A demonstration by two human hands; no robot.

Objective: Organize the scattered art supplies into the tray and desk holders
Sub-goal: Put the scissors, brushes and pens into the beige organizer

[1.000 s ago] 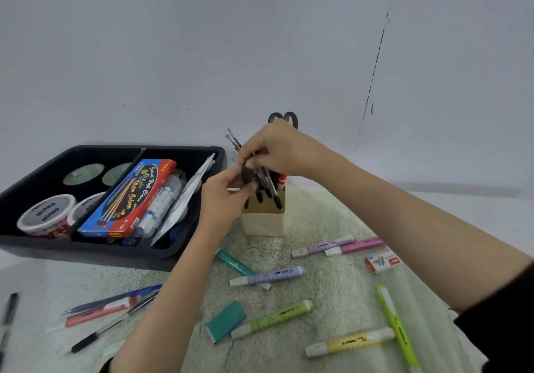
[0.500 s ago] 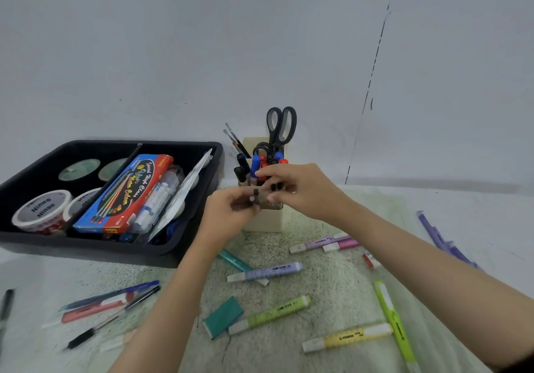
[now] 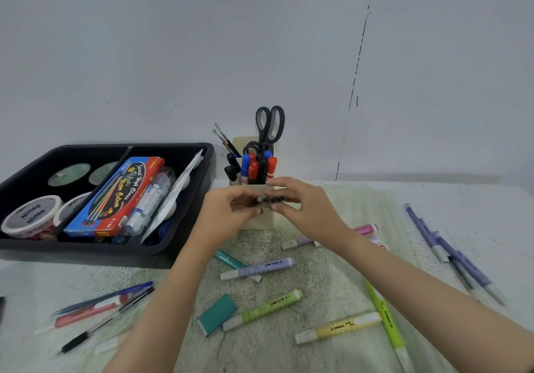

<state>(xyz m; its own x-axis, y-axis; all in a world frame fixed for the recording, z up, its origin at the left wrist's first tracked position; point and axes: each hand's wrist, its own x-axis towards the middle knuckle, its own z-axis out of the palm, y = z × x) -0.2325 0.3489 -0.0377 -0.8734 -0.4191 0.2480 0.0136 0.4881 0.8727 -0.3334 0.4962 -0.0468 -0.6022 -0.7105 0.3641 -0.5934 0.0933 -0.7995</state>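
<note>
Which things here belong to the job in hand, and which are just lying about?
In hand: left hand, right hand, bundle of dark pens held by both, beige holder behind it.
Lying about, waiting their turn: purple highlighter, green highlighter, yellow highlighter, teal eraser, pens at left.

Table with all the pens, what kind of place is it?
Probably an art or craft desk: a holder with scissors and markers, a black tray holding a paint box, and highlighters scattered on the table.

A speckled green mat covers the white table below a grey wall with a dashed line.
</note>
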